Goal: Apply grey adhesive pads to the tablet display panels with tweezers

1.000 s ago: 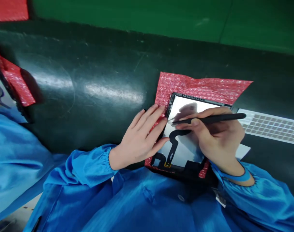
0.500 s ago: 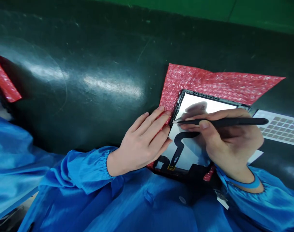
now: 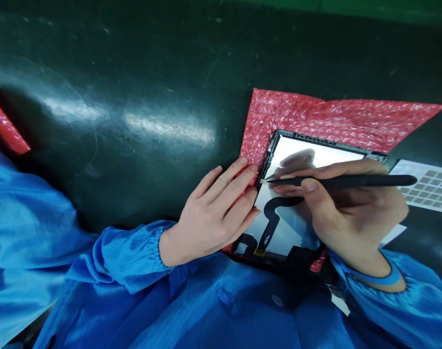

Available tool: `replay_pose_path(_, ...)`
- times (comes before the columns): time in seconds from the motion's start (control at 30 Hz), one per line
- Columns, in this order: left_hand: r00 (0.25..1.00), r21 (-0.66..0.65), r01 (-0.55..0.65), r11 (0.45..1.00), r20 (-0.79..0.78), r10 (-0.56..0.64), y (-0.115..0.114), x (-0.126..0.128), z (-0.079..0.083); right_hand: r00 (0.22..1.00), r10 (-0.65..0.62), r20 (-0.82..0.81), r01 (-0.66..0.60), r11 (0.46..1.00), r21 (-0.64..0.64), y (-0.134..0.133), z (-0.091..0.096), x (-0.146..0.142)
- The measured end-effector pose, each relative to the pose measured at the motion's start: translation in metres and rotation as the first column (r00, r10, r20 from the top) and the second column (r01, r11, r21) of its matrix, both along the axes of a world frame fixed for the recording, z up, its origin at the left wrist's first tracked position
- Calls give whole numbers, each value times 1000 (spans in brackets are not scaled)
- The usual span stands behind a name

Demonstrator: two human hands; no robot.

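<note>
A display panel [image 3: 326,150] with a silvery back and dark frame lies on red bubble wrap [image 3: 301,107]. My left hand [image 3: 215,213] rests flat with fingers stretched out along the panel's left edge, fingertips on the bubble wrap. Black tweezers [image 3: 369,181] are pinched in my right hand [image 3: 355,213]. Their tip meets a small white piece [image 3: 263,181] at the panel's left frame; I cannot tell whether the tip grips it or presses on it. A black flex cable [image 3: 270,222] curves over the panel's back, partly under my right hand.
To the right lies a white sheet [image 3: 432,186] with rows of small grey squares. Another piece of red bubble wrap [image 3: 9,123] is at the far left, beside another person's blue sleeve [image 3: 27,213]. The dark table [image 3: 133,63] spreads beyond the panel.
The view has shifted slightly. Both hands keep nearly the same places on the panel, and the tweezers' tip stays at the white piece. The blue sleeve at left has moved a little.
</note>
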State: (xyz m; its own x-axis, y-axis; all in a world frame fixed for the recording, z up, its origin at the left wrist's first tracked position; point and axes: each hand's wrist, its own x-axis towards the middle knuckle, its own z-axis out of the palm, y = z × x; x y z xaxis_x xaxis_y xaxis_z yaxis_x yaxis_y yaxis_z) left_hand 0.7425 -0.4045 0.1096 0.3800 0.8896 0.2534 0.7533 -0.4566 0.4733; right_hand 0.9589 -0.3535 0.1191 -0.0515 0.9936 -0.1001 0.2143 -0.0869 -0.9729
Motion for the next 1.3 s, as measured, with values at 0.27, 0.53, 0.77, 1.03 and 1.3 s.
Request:
replay_pose_path(0.27, 1000, 29, 27, 999, -9, -27, 2, -4, -2, 998, 58, -28, -56, 996, 63, 4, -4, 2)
replay_pose_path(0.53, 992, 52, 91, 995, -93, -86, 5, -8, -5, 996, 68, -58, -67, 997, 33, 1, -6, 3)
replay_pose_path(0.77, 987, 4, 86, 996, -134, -85, 1, -8, -7, 990, 7, -142, -8, 1000, -7, 1, -12, 2)
replay_pose_path(1.03, 980, 33, 112, 993, -167, -105, 1, -14, -14, 973, -90, -214, 115, 988, 107, 14, 7, 34)
replay_pose_path(1.3, 998, 118, 48, 992, -55, -42, 7, -6, -19, 968, -252, 6, 240, 928, 283, 13, 5, 145)
